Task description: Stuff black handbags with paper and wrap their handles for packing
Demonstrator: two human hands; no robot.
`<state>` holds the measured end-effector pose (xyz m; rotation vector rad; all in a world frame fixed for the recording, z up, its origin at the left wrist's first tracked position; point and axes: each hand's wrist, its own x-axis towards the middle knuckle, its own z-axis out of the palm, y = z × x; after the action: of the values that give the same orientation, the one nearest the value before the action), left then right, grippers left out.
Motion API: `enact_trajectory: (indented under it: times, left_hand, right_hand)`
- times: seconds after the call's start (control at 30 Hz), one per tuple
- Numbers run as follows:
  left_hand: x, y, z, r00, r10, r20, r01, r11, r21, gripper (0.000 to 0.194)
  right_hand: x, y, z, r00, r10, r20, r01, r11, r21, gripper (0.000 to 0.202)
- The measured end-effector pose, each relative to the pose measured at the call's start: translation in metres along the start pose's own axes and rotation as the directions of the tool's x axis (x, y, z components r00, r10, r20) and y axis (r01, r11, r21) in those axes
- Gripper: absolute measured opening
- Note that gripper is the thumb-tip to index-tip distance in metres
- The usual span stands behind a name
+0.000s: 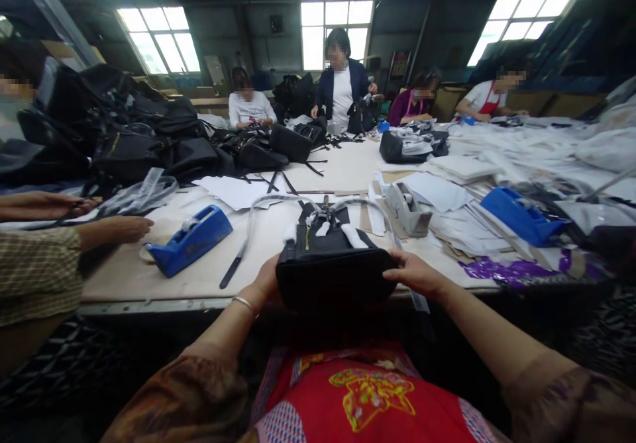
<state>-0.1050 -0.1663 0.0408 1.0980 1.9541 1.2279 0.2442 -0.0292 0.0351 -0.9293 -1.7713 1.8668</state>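
A black bag lies at the table's near edge with its flat base towards me. My left hand grips its left side, the fingers partly hidden behind it. On the right side my right hand holds the bag's edge between thumb and fingers. Clear plastic covers the bag's straps, which curve out on both sides, and white wrapping sits around parts of its top. A strap end rests on the table left of the bag.
Blue tape dispensers stand left and right, a grey one behind the bag. Black bags are heaped at the left. Papers and purple plastic lie right. A person's hands reach in from the left; several people work across the table.
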Motion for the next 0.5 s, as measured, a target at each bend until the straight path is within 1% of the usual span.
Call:
enact_trajectory:
  times: [0.03, 0.07, 0.1, 0.13, 0.17, 0.2, 0.23, 0.27, 0.3, 0.33, 0.37, 0.4, 0.43, 0.5]
  left_hand:
    - [-0.002, -0.004, -0.01, 1.0, 0.017, -0.013, -0.017, 0.999, 0.039, 0.011]
    - [-0.003, -0.005, -0.021, 0.999, 0.028, -0.043, -0.025, 0.997, 0.07, 0.013]
    - [-0.005, -0.001, -0.032, 0.994, 0.056, -0.095, -0.046, 0.994, 0.101, 0.019]
    - [-0.007, 0.007, -0.041, 0.98, 0.119, -0.157, -0.097, 0.985, 0.142, 0.026]
    - [-0.011, 0.018, -0.047, 0.954, 0.224, -0.197, -0.185, 0.962, 0.199, 0.033]
    - [-0.016, 0.031, -0.049, 0.914, 0.36, -0.188, -0.303, 0.913, 0.274, 0.04]
    - [-0.023, 0.044, -0.048, 0.854, 0.508, -0.11, -0.443, 0.823, 0.356, 0.045]
    - [-0.031, 0.055, -0.042, 0.787, 0.616, 0.038, -0.572, 0.705, 0.419, 0.051]
    - [-0.039, 0.064, -0.034, 0.718, 0.662, 0.214, -0.674, 0.584, 0.452, 0.058]
    - [-0.048, 0.069, -0.023, 0.664, 0.652, 0.367, -0.738, 0.489, 0.465, 0.064]
    - [-0.056, 0.07, -0.011, 0.626, 0.623, 0.468, -0.774, 0.424, 0.471, 0.069]
    - [-0.062, 0.068, 0.0, 0.601, 0.59, 0.539, -0.795, 0.379, 0.473, 0.072]
    - [-0.067, 0.064, 0.011, 0.589, 0.566, 0.577, -0.805, 0.352, 0.477, 0.074]
    - [-0.07, 0.054, 0.026, 0.581, 0.542, 0.608, -0.811, 0.323, 0.488, 0.072]
  right_hand:
    - [-0.006, 0.003, -0.002, 0.999, 0.022, 0.026, -0.021, 0.998, -0.062, 0.058]
    - [-0.011, 0.001, -0.004, 0.999, 0.023, 0.023, -0.019, 0.988, -0.153, 0.056]
    - [-0.014, -0.006, -0.005, 1.0, -0.009, -0.008, 0.007, 0.964, -0.265, 0.054]
    - [-0.016, -0.018, -0.005, 0.995, -0.082, -0.052, 0.056, 0.921, -0.385, 0.051]
    - [-0.017, -0.031, -0.003, 0.979, -0.187, -0.086, 0.12, 0.858, -0.5, 0.049]
    - [-0.016, -0.046, 0.002, 0.949, -0.303, -0.087, 0.193, 0.777, -0.599, 0.049]
    - [-0.015, -0.059, 0.009, 0.914, -0.403, -0.048, 0.268, 0.687, -0.675, 0.051]
    - [-0.013, -0.069, 0.017, 0.884, -0.467, 0.024, 0.335, 0.598, -0.728, 0.053]
    - [-0.01, -0.074, 0.027, 0.868, -0.483, 0.11, 0.385, 0.517, -0.764, 0.055]
    - [-0.008, -0.074, 0.037, 0.87, -0.458, 0.185, 0.407, 0.452, -0.794, 0.054]
    - [-0.007, -0.069, 0.047, 0.883, -0.407, 0.234, 0.403, 0.405, -0.821, 0.05]
    - [-0.006, -0.06, 0.054, 0.902, -0.349, 0.256, 0.384, 0.373, -0.845, 0.045]
    - [-0.007, -0.048, 0.06, 0.916, -0.306, 0.258, 0.361, 0.354, -0.863, 0.039]
    - [-0.008, -0.025, 0.065, 0.927, -0.289, 0.241, 0.335, 0.345, -0.877, 0.031]
